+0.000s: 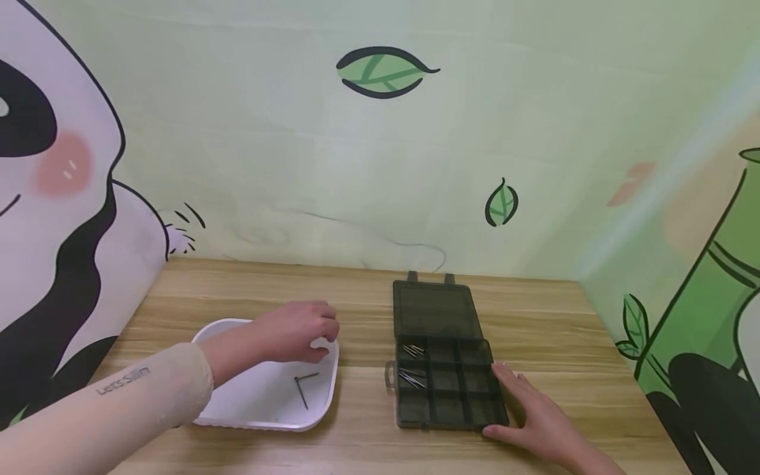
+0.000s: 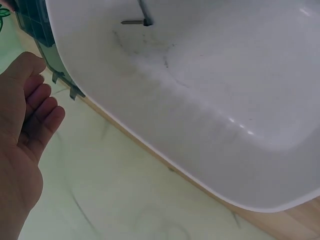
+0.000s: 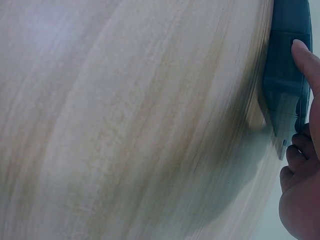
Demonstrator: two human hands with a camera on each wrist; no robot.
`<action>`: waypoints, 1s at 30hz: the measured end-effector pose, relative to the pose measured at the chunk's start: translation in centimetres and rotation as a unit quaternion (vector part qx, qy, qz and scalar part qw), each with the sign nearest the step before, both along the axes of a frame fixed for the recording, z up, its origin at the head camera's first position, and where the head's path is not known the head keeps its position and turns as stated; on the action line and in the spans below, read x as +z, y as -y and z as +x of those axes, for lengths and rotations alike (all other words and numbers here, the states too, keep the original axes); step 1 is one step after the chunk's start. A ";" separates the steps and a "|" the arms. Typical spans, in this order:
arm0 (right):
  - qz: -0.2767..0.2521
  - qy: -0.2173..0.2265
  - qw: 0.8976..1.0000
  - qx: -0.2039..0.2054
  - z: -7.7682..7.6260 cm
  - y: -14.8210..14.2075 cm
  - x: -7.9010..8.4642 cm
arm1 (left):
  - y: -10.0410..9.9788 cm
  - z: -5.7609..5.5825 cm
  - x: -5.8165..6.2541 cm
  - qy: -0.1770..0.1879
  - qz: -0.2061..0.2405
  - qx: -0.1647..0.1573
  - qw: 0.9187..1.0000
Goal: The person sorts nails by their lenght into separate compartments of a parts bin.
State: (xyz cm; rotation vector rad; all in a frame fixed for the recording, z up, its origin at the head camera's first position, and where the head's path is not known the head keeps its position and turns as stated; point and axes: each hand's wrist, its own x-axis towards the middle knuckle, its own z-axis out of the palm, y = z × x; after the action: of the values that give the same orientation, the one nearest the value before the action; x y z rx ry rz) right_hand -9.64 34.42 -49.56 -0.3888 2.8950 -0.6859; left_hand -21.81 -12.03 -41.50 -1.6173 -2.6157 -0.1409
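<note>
My left hand [image 1: 297, 330] hovers over the far right part of a white tray [image 1: 261, 421], fingers loosely bent and a gap between thumb and fingertips. Nothing shows between them in the left wrist view, where the hand [image 2: 25, 115] hangs beside the tray's rim. Two thin dark nails [image 1: 303, 394] lie in the tray with their ends meeting. A dark, see-through compartment box [image 1: 446, 379] stands to the right with its lid folded back. My right hand [image 1: 537, 422] grips its right side, thumb at the near corner, fingers on the right edge. Several nails [image 1: 412, 378] lie in two left compartments.
Both containers stand on a wood-grain table [image 1: 362, 316]. The opened lid [image 1: 436, 310] lies flat toward the back, close to the printed wall cloth [image 1: 309, 198]. A latch [image 1: 389, 375] sticks out on the box's left side.
</note>
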 end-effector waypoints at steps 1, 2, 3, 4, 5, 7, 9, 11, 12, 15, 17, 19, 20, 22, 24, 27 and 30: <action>0.000 0.000 1.000 0.000 0.0 0.0 0.0 | 0.3 0.2 0.0 0.003 0.003 0.005 1.000; 0.001 0.000 1.000 0.000 0.0 0.0 0.0 | 0.6 0.3 -0.1 0.005 0.007 0.010 1.000; 0.001 0.001 1.000 0.000 0.0 0.0 0.0 | 0.9 0.4 -0.1 0.005 0.011 0.013 1.000; 0.002 0.001 1.000 -0.001 0.0 0.1 0.1 | 1.1 0.6 -0.2 0.003 0.016 0.014 1.000; 0.002 0.001 1.000 0.001 0.1 0.1 0.1 | 1.4 0.7 -0.3 0.001 0.021 0.015 1.000; 0.004 0.000 1.000 0.003 0.1 0.1 0.2 | 1.8 1.0 -0.6 0.002 0.030 0.019 0.999; 0.005 -0.001 1.000 0.006 0.1 0.1 0.3 | 2.3 1.3 -1.0 0.001 0.038 0.024 0.999; 0.005 -0.005 1.000 0.010 0.1 0.1 0.3 | 2.7 1.6 -1.4 0.006 0.046 0.028 0.999; 0.005 -0.004 1.000 0.010 0.1 0.1 0.3 | 2.8 1.7 -1.7 0.009 0.050 0.031 0.998; 0.002 -0.004 1.000 0.008 0.2 0.0 0.2 | 3.2 2.1 -2.4 0.026 0.058 0.044 0.997; 0.002 0.000 1.000 0.005 0.1 0.0 0.1 | 3.3 2.2 -2.9 0.043 0.057 0.058 0.996; 0.003 0.001 1.000 0.005 0.1 -0.1 0.1 | 3.4 2.2 -3.4 0.061 0.052 0.074 0.994; 0.003 0.001 1.000 0.005 0.1 -0.1 0.1 | 3.5 2.2 -3.6 0.066 0.051 0.079 0.993; 0.002 0.000 1.000 0.004 0.1 0.0 0.1 | 3.5 2.2 -4.2 0.073 0.052 0.085 0.992; 0.002 -0.003 1.000 0.005 0.1 0.0 0.1 | 3.6 2.2 -4.7 0.076 0.058 0.087 0.992; 0.002 -0.003 1.000 0.004 0.1 0.0 0.1 | 3.6 2.3 -5.4 0.075 0.066 0.086 0.991; 0.005 -0.001 1.000 0.004 0.1 0.0 0.1 | 3.7 2.3 -6.0 0.074 0.069 0.086 0.991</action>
State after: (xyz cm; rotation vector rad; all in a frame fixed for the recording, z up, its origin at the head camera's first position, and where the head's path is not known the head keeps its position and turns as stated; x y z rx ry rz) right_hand -9.56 34.39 -49.46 -0.4007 2.8956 -0.6702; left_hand -19.52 -15.68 -47.49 -1.3796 -2.7692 -0.4388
